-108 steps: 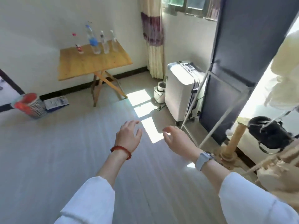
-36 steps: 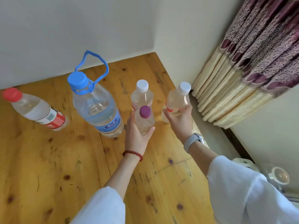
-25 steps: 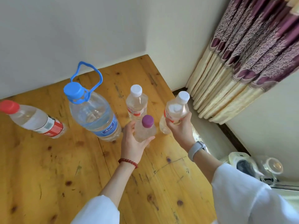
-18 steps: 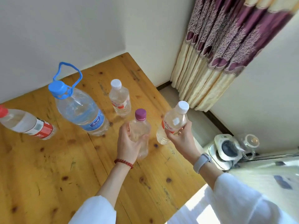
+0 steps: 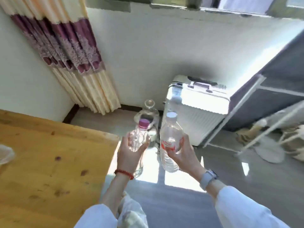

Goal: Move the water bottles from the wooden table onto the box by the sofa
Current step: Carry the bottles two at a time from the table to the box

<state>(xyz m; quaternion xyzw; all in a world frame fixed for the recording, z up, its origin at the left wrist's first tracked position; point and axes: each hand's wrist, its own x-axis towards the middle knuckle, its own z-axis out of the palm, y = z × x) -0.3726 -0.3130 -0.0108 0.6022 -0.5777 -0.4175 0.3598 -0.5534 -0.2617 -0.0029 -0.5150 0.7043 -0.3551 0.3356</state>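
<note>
The left hand [image 5: 130, 155] holds a bottle with a purple cap [image 5: 139, 140], fingers curled round it. The right hand [image 5: 182, 155] grips a bottle with a white cap [image 5: 170, 139] the same way. Both bottles are up in the air, past the edge of the wooden table [image 5: 49, 162], over the floor [image 5: 181, 203].

The table [image 5: 49, 162] runs off the left and bottom edges. At the left edge, only a blurred clear sliver of some object [image 5: 5, 154] shows. The left hand [image 5: 130, 155] covers the lower body of the purple-capped bottle [image 5: 139, 137]. Both sleeves are cut off at the bottom edge. The window along the top edge is blurred.
</note>
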